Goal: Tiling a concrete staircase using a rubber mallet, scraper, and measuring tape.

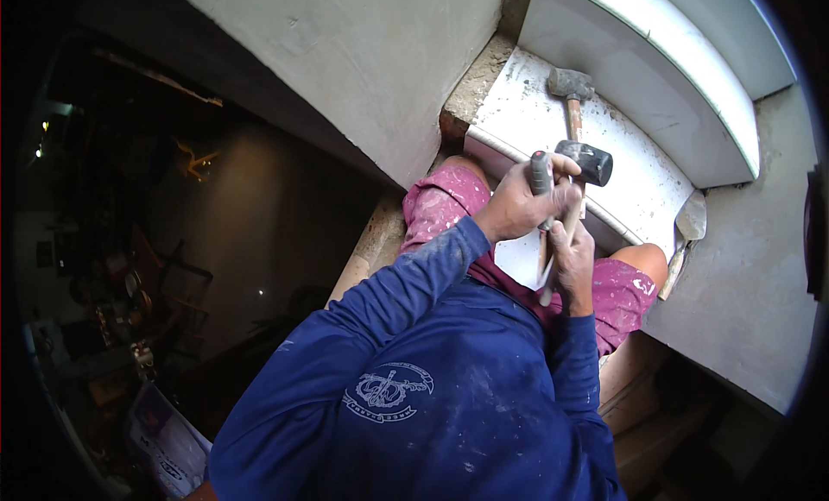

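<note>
My left hand (pixel 522 199) is closed round the grey handle (pixel 541 173) of a tool with a red-marked end, apparently a trowel. Beneath that hand shows a pale flat surface (pixel 518 258); whether it is the tool's blade I cannot tell. My right hand (pixel 573 258) is wrapped round the wooden handle of a rubber mallet. The mallet's black head (pixel 587 163) is just beyond my left fingers, above the white step. Both hands are close together between my knees. Farther off, a hammer (pixel 570 84) with a dusty grey head lies on the step, its handle toward me.
White-faced curved stair treads (pixel 604 138) rise ahead, strewn with grit. A trowel (pixel 691 218) with a wooden handle leans at the right end of the step. Grey walls (pixel 363 61) flank the stairs. On the left is a drop to a dark lower room (pixel 216 242).
</note>
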The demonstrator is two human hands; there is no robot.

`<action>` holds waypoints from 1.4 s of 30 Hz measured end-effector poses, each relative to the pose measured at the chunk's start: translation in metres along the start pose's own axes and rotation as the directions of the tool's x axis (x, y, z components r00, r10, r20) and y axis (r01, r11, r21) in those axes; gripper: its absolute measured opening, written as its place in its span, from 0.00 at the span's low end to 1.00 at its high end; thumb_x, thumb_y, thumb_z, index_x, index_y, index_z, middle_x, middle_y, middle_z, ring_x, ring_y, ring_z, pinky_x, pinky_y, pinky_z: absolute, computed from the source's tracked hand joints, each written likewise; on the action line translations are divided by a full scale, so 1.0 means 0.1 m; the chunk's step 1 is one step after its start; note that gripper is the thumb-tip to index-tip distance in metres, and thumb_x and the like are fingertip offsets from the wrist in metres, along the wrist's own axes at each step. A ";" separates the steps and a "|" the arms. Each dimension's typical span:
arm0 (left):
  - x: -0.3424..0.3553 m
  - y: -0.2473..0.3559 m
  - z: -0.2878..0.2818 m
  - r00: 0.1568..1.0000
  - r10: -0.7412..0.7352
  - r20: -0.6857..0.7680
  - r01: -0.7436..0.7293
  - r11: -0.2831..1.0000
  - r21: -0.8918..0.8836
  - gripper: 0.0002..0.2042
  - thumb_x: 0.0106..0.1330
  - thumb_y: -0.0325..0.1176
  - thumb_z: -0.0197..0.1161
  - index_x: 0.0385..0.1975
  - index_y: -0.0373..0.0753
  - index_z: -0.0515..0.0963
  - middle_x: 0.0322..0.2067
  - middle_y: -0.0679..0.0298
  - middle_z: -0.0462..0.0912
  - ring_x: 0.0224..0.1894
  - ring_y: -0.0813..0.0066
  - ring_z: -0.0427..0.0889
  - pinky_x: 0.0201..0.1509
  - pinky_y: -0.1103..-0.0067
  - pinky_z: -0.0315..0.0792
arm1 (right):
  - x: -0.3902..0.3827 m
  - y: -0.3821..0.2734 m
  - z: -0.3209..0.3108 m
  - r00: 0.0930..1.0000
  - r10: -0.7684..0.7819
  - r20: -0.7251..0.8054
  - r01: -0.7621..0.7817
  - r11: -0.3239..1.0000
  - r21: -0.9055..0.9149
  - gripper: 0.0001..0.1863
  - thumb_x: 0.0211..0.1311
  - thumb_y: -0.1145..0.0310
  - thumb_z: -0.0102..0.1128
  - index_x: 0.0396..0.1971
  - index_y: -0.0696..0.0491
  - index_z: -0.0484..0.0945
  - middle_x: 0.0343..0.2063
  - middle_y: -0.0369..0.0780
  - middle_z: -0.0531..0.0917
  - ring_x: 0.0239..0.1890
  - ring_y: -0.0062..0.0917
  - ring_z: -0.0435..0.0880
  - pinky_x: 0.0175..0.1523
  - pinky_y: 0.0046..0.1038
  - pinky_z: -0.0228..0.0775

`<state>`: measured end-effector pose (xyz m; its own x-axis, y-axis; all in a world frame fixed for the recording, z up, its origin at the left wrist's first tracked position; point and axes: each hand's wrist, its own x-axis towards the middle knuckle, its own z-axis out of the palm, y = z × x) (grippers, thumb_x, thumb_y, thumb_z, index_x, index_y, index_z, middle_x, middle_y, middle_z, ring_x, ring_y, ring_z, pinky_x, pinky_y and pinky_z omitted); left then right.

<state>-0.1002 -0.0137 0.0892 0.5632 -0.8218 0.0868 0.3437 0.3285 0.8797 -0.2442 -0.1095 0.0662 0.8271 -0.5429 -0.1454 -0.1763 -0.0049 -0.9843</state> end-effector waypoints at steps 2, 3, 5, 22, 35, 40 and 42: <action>-0.04 -0.02 -0.19 0.994 -0.023 0.111 0.006 0.989 0.149 0.19 0.66 0.35 0.65 0.52 0.32 0.74 0.39 0.65 0.78 0.42 0.80 0.78 0.49 0.81 0.73 | 0.03 -0.07 -0.13 0.995 0.036 -0.093 -0.047 0.992 -0.117 0.15 0.68 0.61 0.58 0.41 0.59 0.80 0.30 0.34 0.81 0.33 0.16 0.75 0.40 0.20 0.68; -0.06 -0.06 -0.36 1.000 0.003 0.027 -0.011 0.953 0.303 0.18 0.66 0.35 0.64 0.52 0.33 0.75 0.40 0.63 0.80 0.44 0.77 0.79 0.50 0.80 0.73 | 0.07 -0.06 -0.28 0.988 -0.044 -0.148 0.018 0.984 -0.176 0.17 0.68 0.59 0.58 0.41 0.59 0.80 0.29 0.33 0.80 0.31 0.16 0.75 0.36 0.20 0.67; -0.13 -0.12 -0.85 0.982 0.119 -0.149 -0.006 0.802 0.598 0.15 0.67 0.35 0.61 0.50 0.33 0.77 0.42 0.59 0.82 0.46 0.73 0.80 0.53 0.77 0.72 | 0.19 0.03 -0.67 0.955 0.041 -0.293 -0.099 0.977 -0.187 0.19 0.68 0.56 0.58 0.39 0.60 0.80 0.23 0.33 0.78 0.24 0.13 0.72 0.29 0.18 0.63; 0.06 -2.48 -2.79 0.871 -0.262 -0.416 0.414 -0.069 0.908 0.21 0.65 0.36 0.53 0.56 0.32 0.70 0.56 0.41 0.72 0.60 0.46 0.70 0.62 0.60 0.67 | 0.37 -0.10 -0.97 0.880 -0.002 -0.475 -0.148 0.949 -0.279 0.20 0.70 0.53 0.54 0.38 0.59 0.77 0.26 0.32 0.74 0.29 0.15 0.68 0.35 0.21 0.61; -0.41 -2.54 -2.62 0.970 -0.224 -0.095 0.040 -0.238 0.970 0.18 0.63 0.38 0.57 0.49 0.34 0.77 0.57 0.48 0.70 0.62 0.48 0.63 0.67 0.61 0.58 | 0.39 -0.23 -0.86 0.852 0.002 -0.523 -0.102 0.981 -0.163 0.18 0.71 0.54 0.54 0.36 0.57 0.77 0.24 0.33 0.77 0.25 0.14 0.72 0.31 0.17 0.61; -1.29 -2.52 -2.45 0.927 -0.077 -0.367 0.352 -0.157 0.923 0.17 0.59 0.38 0.63 0.47 0.43 0.80 0.57 0.54 0.74 0.59 0.54 0.71 0.63 0.64 0.65 | 0.37 -0.15 -0.90 0.895 0.084 -0.437 -0.115 0.992 -0.046 0.16 0.71 0.57 0.54 0.34 0.57 0.76 0.24 0.34 0.76 0.23 0.14 0.71 0.28 0.18 0.61; -1.67 -2.25 -2.33 0.900 -0.140 -0.413 0.405 -0.084 0.911 0.16 0.59 0.38 0.63 0.47 0.43 0.80 0.56 0.54 0.75 0.57 0.54 0.73 0.61 0.65 0.66 | 0.38 -0.05 -0.92 0.893 0.084 -0.442 -0.115 0.992 -0.043 0.16 0.71 0.58 0.55 0.33 0.57 0.77 0.23 0.31 0.75 0.23 0.12 0.68 0.27 0.18 0.58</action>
<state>-0.0962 0.1580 -0.2319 0.7688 -0.5934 -0.2384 -0.4853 -0.7841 0.3868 -0.2608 -0.2080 0.0749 0.4877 -0.8565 -0.1688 -0.2934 0.0212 -0.9557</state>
